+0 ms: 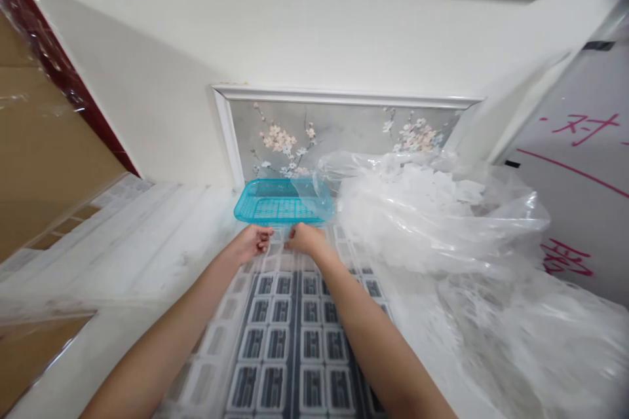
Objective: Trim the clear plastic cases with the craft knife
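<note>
My left hand [253, 242] is at the far end of the clear compartment trays [216, 340], its fingers curled and thumb and forefinger together. Close beside it on the right, my right hand [305, 237] is also closed in a pinch, fingertips pointing down. Whatever the fingertips hold is too small or too see-through to name. Below and between my forearms lie rows of small dark rectangular pieces [276, 344] in pale frames, set in pairs on a dark backing. A blue plastic basket [284, 209] with a lattice bottom sits just beyond both hands.
A large clear plastic bag [417, 209] full of white scraps bulges on the right, with more crumpled film [535, 340] nearer. White stacked trays [118, 249] spread leftward beside a cardboard box [49, 144]. A wall [319, 39] with a framed flower panel stands behind; a whiteboard [584, 163] is at right.
</note>
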`<state>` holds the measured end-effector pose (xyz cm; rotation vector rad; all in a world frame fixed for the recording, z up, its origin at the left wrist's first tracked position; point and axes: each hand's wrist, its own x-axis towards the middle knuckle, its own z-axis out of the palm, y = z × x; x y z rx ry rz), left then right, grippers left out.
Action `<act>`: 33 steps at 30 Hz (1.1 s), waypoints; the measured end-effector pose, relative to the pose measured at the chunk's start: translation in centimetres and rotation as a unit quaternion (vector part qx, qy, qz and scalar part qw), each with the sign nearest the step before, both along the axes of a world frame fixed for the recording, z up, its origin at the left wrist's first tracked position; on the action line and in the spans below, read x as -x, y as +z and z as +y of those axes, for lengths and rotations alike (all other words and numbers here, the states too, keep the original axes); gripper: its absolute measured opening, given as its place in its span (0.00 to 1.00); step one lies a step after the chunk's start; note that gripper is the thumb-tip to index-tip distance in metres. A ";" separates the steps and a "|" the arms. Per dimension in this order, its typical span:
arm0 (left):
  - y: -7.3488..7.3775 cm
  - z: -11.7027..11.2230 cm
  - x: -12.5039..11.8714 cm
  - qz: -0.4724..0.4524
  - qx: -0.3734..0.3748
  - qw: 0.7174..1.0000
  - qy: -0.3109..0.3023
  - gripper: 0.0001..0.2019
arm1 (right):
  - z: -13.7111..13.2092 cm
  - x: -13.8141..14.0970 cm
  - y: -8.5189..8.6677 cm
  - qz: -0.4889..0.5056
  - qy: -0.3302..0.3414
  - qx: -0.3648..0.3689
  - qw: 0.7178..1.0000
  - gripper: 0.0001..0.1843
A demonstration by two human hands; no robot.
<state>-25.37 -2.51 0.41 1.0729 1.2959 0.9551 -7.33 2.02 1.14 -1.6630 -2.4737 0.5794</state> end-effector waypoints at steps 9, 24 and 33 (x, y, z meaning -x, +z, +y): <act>5.2 -1.6 1.8 -0.007 -0.139 0.984 0.113 0.18 | -1.3 0.1 -0.4 0.041 0.015 -0.028 0.999 0.16; -2.5 -1.5 -1.5 0.367 -0.203 0.908 0.011 0.06 | -1.4 0.6 -1.0 0.097 -0.028 -0.004 0.995 0.16; -2.8 -1.6 -1.4 0.420 -0.196 0.886 -0.021 0.18 | -2.5 0.3 -0.7 0.127 -0.016 0.015 0.992 0.13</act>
